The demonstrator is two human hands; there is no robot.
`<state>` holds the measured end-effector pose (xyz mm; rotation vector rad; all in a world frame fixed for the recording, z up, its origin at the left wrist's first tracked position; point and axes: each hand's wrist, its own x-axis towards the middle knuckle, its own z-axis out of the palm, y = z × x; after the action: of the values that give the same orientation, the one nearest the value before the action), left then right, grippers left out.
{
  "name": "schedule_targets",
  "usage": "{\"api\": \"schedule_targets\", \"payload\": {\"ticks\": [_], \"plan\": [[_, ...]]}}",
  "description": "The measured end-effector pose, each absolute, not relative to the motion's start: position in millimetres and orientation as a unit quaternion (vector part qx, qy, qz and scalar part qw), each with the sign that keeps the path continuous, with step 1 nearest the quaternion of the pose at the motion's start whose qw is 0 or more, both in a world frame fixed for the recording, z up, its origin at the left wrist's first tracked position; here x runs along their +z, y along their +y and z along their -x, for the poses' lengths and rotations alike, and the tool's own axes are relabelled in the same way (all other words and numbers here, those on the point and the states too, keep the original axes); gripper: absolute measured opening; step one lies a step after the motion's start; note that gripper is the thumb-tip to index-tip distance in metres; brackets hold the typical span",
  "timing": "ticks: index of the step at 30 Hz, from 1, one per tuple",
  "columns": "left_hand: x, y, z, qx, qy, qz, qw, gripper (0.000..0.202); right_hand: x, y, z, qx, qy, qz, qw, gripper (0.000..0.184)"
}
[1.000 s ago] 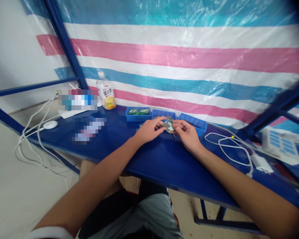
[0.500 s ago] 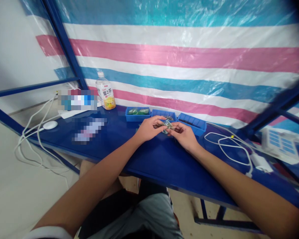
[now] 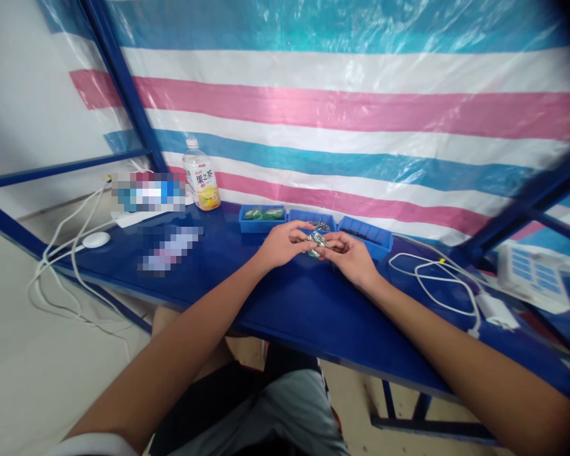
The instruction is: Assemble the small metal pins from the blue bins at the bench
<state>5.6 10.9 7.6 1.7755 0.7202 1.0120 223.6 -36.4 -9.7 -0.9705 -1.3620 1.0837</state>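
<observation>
Left hand (image 3: 284, 245) and right hand (image 3: 354, 258) both pinch the shiny silvery bundle (image 3: 318, 239) between them; its long axis is unclear.

The sheet (image 3: 313, 117) runs in broad bands of teal, white and pink, streaked with pale glare. The table (image 3: 304, 310) is deep, glossy blue, and the frame (image 3: 116, 82) is dark blue too. A brighter blue colours the left bin (image 3: 263, 226), with green pieces (image 3: 261, 214), the middle bin (image 3: 308, 216), with silvery ones, and the right bin (image 3: 380, 244), with dark ones. The bundle (image 3: 316, 240) glints silver and pale green. The clear bottle (image 3: 194, 158) has a white label (image 3: 206, 180) (dark lettering, yellow-orange fruit). The cords (image 3: 77, 271) and adapter (image 3: 498, 311) are plain white; the box (image 3: 534, 278) is white with rows of blue rectangles
</observation>
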Motion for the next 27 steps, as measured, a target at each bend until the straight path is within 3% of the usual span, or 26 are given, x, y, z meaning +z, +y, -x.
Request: {"api": "schedule_targets", "payload": {"ticks": [7, 12, 16, 22, 27], "plan": [[7.0, 10.0, -6.9, 0.425, 0.289, -0.724, 0.46, 0.051, -6.7, -37.9, -221.6, 0.475, -0.542, 0.412, 0.558, 0.051], [12.5, 4.4, -6.9, 0.456, 0.234, -0.806, 0.297, 0.056, -6.8, -37.7, -224.6, 0.462, -0.52, 0.435, 0.572, 0.065], [13.8, 4.7, -6.5, 0.421, 0.19, -0.86, 0.216, 0.045, -3.5, -40.8, -222.3, 0.463, -0.517, 0.426, 0.58, 0.07], [13.2, 5.6, -6.5, 0.43, 0.247, -0.837, 0.231, 0.022, 0.5, -45.4, -215.4, 0.472, -0.544, 0.404, 0.564, 0.057], [14.7, 6.3, -3.7, 0.425, 0.285, -0.817, 0.265, 0.028, -4.5, -41.5, -220.8, 0.397, -0.581, 0.438, 0.56, 0.044]]}}
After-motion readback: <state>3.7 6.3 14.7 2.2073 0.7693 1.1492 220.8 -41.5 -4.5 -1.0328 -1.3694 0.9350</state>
